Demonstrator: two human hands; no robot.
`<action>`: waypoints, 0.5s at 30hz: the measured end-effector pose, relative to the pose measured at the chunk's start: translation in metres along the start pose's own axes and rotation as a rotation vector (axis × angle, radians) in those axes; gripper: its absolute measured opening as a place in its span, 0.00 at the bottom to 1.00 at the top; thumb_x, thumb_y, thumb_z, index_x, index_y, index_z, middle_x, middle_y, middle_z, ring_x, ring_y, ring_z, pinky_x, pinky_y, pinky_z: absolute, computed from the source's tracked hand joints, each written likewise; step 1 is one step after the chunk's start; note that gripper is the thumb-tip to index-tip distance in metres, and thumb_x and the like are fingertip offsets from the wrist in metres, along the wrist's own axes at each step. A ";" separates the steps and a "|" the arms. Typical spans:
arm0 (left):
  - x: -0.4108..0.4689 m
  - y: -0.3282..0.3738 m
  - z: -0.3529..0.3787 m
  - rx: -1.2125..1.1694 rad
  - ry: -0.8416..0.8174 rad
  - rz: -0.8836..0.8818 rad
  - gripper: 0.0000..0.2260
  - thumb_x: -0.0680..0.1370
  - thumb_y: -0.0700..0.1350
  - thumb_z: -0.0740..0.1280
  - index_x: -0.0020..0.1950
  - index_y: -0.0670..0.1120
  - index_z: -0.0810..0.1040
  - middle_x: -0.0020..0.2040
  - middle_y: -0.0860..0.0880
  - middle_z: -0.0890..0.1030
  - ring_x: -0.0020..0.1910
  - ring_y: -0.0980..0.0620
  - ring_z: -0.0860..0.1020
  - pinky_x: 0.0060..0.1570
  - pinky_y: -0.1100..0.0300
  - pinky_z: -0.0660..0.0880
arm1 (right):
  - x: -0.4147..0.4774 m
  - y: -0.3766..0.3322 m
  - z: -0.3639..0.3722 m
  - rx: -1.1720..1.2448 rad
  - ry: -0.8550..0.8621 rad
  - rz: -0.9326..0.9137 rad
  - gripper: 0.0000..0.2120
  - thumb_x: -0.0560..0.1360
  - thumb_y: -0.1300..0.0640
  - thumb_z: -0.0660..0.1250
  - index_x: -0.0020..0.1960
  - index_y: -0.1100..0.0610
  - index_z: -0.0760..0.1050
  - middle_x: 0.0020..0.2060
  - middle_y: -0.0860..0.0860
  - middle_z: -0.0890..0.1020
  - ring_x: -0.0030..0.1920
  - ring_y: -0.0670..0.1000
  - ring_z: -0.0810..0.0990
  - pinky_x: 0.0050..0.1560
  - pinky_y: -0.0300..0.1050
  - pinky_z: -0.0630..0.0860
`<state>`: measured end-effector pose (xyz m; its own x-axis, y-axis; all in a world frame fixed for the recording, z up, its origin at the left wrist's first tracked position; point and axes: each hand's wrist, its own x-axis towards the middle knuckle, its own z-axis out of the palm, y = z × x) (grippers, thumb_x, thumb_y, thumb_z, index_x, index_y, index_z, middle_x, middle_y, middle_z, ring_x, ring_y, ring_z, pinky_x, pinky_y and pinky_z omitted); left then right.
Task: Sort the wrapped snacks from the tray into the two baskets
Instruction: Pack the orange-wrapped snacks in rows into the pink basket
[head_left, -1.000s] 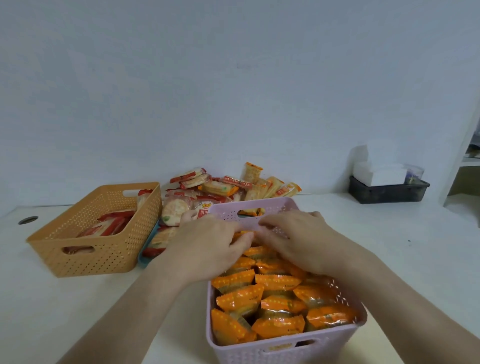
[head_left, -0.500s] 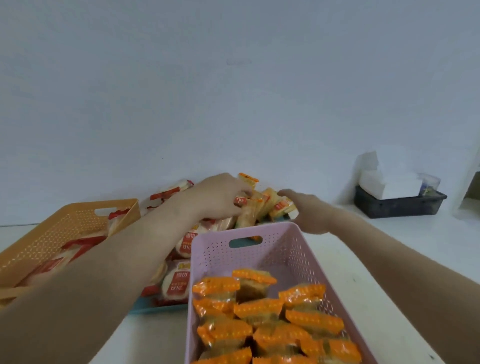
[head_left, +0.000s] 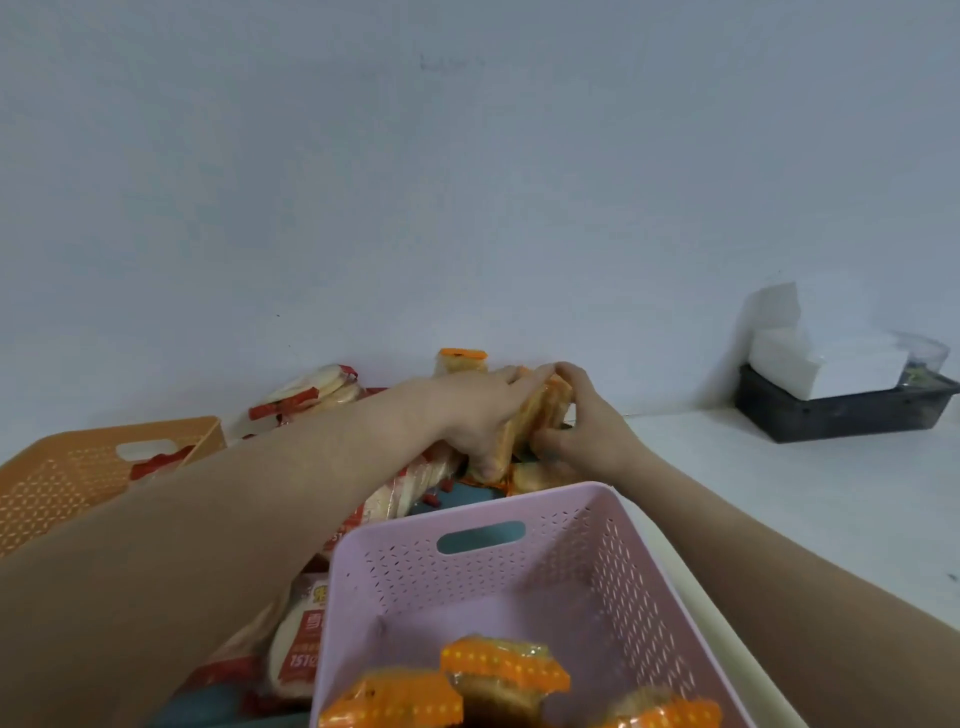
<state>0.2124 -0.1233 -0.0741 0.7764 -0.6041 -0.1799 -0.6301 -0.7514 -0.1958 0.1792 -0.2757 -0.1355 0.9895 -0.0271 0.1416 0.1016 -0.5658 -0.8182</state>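
a bunch of orange-wrapped snacks (head_left: 540, 415) is gripped at the far end of the tray (head_left: 208, 709), just beyond the pink basket (head_left: 613, 561): the left hand (head_left: 478, 415) is curled round it from the left and the right hand (head_left: 582, 436) from the right, fingertips meeting on top. more orange-wrapped packs (head_left: 501, 670) are seen in the pink basket, red-wrapped snacks (head_left: 311, 389) are piled on the tray's left part, and the orange basket (head_left: 67, 483) is set further left. a dark bin (head_left: 841, 415) with white tissue (head_left: 831, 358) is seen far right.
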 end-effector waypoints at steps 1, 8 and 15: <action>-0.001 0.000 0.002 -0.018 0.030 -0.003 0.60 0.64 0.48 0.80 0.78 0.50 0.35 0.77 0.44 0.58 0.69 0.43 0.69 0.60 0.61 0.67 | -0.001 -0.001 0.004 0.016 -0.031 -0.060 0.47 0.58 0.47 0.72 0.72 0.48 0.55 0.60 0.54 0.74 0.61 0.56 0.74 0.61 0.59 0.73; -0.003 -0.012 0.004 -0.135 0.060 -0.032 0.52 0.61 0.47 0.82 0.77 0.48 0.54 0.67 0.44 0.69 0.64 0.44 0.72 0.63 0.59 0.69 | -0.008 0.013 -0.006 -0.322 -0.312 -0.233 0.49 0.74 0.48 0.69 0.77 0.43 0.33 0.69 0.58 0.62 0.63 0.58 0.73 0.66 0.52 0.69; -0.013 0.002 -0.003 -0.179 0.134 0.083 0.36 0.61 0.46 0.81 0.64 0.57 0.68 0.59 0.50 0.76 0.56 0.48 0.75 0.55 0.51 0.73 | -0.017 0.009 -0.007 -0.047 -0.091 -0.253 0.36 0.70 0.58 0.73 0.73 0.46 0.60 0.56 0.43 0.72 0.47 0.43 0.75 0.54 0.38 0.70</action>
<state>0.2012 -0.1182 -0.0698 0.7247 -0.6868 -0.0562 -0.6882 -0.7254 -0.0091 0.1623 -0.2857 -0.1417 0.9387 0.1931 0.2856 0.3439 -0.5828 -0.7363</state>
